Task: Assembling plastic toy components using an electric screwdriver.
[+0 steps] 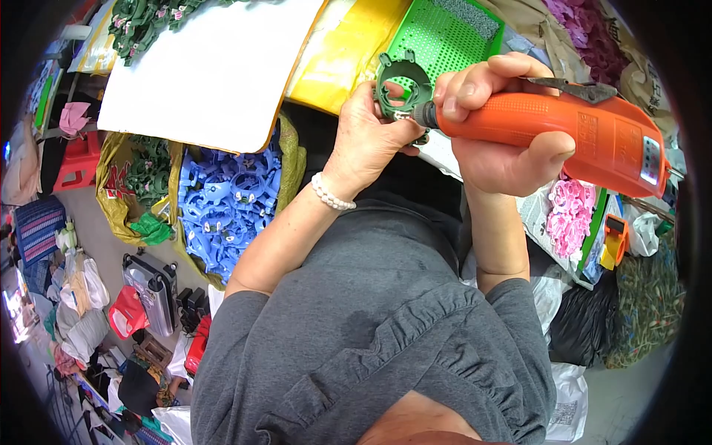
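Observation:
My left hand (365,141), with a beaded bracelet at the wrist, grips a dark green ring-shaped plastic part (406,68) by its near side. My right hand (493,141) is wrapped round an orange electric screwdriver (549,126), which lies nearly level and points left. Its dark nose meets the near edge of the green part, close to my left fingertips; the bit itself is too small to make out. Just beyond both hands sits a bright green perforated tray (437,44), with a heap of small grey metal pieces (467,16) in its far corner.
A white board (200,74) lies at the far left, with green parts (148,26) heaped on it. Below it stand a sack of blue parts (230,200) and a yellow bag with green parts (148,170). Pink parts (571,215) lie to the right, near a black bag (586,315).

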`<action>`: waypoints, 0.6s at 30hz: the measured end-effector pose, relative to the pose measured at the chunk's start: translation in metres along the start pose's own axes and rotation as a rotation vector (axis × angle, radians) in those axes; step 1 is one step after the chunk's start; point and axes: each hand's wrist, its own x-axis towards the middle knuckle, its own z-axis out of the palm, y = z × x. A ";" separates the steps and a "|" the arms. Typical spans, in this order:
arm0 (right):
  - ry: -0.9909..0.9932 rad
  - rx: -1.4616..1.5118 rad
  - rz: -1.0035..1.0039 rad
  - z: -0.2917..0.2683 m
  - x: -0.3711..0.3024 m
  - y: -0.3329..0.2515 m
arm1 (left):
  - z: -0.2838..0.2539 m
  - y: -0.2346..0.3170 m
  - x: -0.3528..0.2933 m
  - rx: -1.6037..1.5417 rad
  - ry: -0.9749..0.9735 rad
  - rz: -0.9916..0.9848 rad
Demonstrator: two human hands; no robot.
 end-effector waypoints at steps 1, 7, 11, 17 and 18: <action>0.002 -0.002 0.000 0.000 -0.001 0.000 | 0.001 0.000 0.000 0.000 -0.002 -0.002; 0.034 0.044 0.045 0.001 -0.005 0.002 | 0.004 0.003 -0.003 0.012 0.003 0.015; 0.059 -0.027 0.040 0.002 -0.007 0.004 | 0.006 0.001 -0.005 0.048 0.011 0.042; 0.014 -0.094 0.002 0.008 -0.011 0.002 | 0.010 0.002 -0.008 0.142 0.092 0.061; 0.036 -0.147 0.021 0.009 -0.011 0.001 | 0.009 0.002 -0.007 0.139 0.093 0.063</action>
